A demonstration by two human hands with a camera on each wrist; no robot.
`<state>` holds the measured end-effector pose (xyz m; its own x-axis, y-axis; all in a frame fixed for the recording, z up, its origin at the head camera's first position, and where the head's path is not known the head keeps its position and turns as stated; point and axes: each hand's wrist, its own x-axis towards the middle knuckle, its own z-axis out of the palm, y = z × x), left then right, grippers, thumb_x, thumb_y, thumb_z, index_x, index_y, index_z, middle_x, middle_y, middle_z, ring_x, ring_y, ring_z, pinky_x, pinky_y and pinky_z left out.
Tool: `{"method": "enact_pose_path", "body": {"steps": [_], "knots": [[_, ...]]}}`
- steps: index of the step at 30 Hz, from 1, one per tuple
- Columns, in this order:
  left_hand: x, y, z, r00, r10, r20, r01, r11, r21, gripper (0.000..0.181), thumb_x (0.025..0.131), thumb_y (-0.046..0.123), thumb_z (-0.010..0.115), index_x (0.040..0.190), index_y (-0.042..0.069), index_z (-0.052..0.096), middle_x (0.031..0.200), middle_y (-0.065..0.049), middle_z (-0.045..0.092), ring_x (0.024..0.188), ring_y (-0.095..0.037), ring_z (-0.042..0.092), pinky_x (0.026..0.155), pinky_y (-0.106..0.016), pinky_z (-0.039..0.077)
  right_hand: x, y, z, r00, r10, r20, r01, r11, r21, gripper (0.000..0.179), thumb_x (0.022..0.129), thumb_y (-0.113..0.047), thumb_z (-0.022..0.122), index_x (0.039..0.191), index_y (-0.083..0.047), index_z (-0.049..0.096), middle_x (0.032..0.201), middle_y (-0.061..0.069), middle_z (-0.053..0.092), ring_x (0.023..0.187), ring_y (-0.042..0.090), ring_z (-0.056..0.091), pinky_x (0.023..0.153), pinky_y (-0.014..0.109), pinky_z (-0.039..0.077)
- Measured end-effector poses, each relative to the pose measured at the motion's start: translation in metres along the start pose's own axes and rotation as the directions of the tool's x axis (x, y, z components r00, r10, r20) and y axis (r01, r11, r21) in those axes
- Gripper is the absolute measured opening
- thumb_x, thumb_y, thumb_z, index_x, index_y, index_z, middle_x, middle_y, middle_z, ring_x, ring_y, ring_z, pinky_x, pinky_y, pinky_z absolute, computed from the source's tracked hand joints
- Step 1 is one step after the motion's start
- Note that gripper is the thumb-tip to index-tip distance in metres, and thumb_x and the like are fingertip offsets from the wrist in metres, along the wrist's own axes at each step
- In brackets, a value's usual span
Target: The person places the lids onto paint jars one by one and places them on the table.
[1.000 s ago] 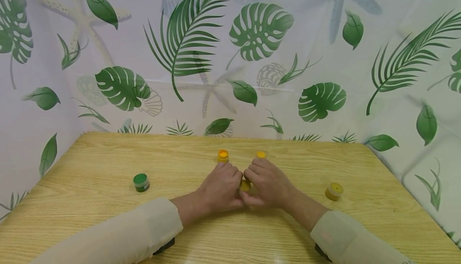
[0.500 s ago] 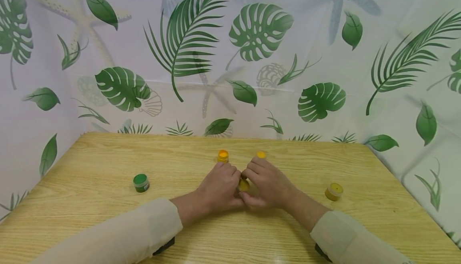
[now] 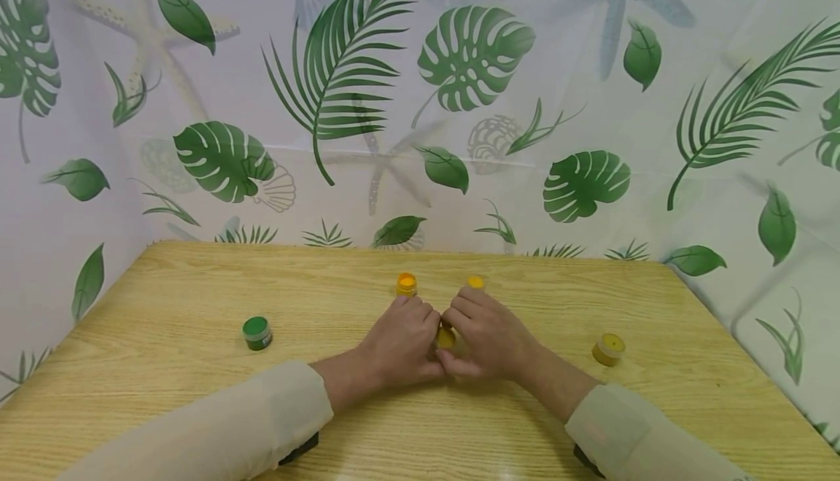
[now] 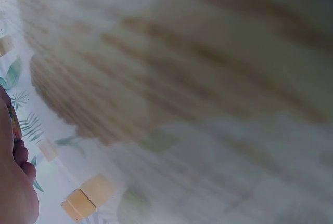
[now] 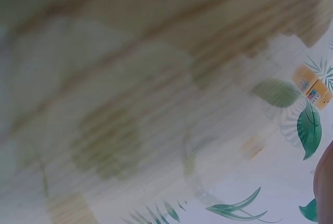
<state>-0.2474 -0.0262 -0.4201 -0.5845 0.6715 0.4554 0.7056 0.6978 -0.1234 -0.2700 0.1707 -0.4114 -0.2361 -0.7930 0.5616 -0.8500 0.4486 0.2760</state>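
Both hands meet at the middle of the table around a small mustard-yellow jar [image 3: 445, 337], whose round top shows between them in the head view. My left hand [image 3: 403, 342] grips its left side with curled fingers. My right hand [image 3: 488, 331] holds the right side, thumb at the near edge and fingers bent over the far edge. Much of the jar is hidden by the hands. In the left wrist view, the left hand [image 4: 18, 187] is cut off by the frame's edge, a sliver of the jar [image 4: 14, 125] at its fingers. Only a strip of the right hand [image 5: 325, 187] enters the right wrist view.
Just beyond the hands stand an uncapped orange paint jar [image 3: 407, 284] and a yellow round-topped piece [image 3: 475, 282], partly covered by the right hand. A green jar [image 3: 257, 333] is at left, another mustard jar [image 3: 609, 348] at right. A leaf-print sheet [image 3: 367, 197] rises behind the wooden table [image 3: 197, 277].
The jar between the hands has shifted and tilted very slightly, along with the right fingers. Both arms and the other jars stay in place.
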Motion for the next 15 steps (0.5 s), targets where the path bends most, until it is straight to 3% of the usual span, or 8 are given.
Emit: {"method": "enact_pose_path", "body": {"steps": [5, 15], "knots": [[-0.0001, 0.0002, 0.0, 1.0, -0.001, 0.005, 0.001, 1.0, -0.002, 0.044, 0.081, 0.057, 0.069, 0.085, 0.013, 0.063, 0.076, 0.005, 0.057, 0.072, -0.012, 0.049, 0.073, -0.027, 0.039, 0.0002, 0.0, 0.0011, 1.0, -0.003, -0.002, 0.003, 1.0, -0.022, 0.036, 0.089, -0.045, 0.052, 0.079, -0.01, 0.057, 0.073, -0.001, 0.051, 0.073, 0.017, 0.045, 0.072, 0.029, 0.04], [0.0006, 0.0009, -0.0006, 1.0, 0.018, 0.023, -0.019, 0.999, 0.04, 0.042, 0.082, 0.055, 0.07, 0.08, 0.014, 0.06, 0.07, 0.006, 0.05, 0.067, -0.012, 0.043, 0.071, -0.026, 0.036, 0.0007, -0.0013, 0.0026, 1.0, 0.004, 0.025, -0.002, 0.998, -0.064, 0.034, 0.087, -0.042, 0.057, 0.076, -0.01, 0.055, 0.07, -0.002, 0.05, 0.07, 0.016, 0.044, 0.071, 0.029, 0.04]]}}
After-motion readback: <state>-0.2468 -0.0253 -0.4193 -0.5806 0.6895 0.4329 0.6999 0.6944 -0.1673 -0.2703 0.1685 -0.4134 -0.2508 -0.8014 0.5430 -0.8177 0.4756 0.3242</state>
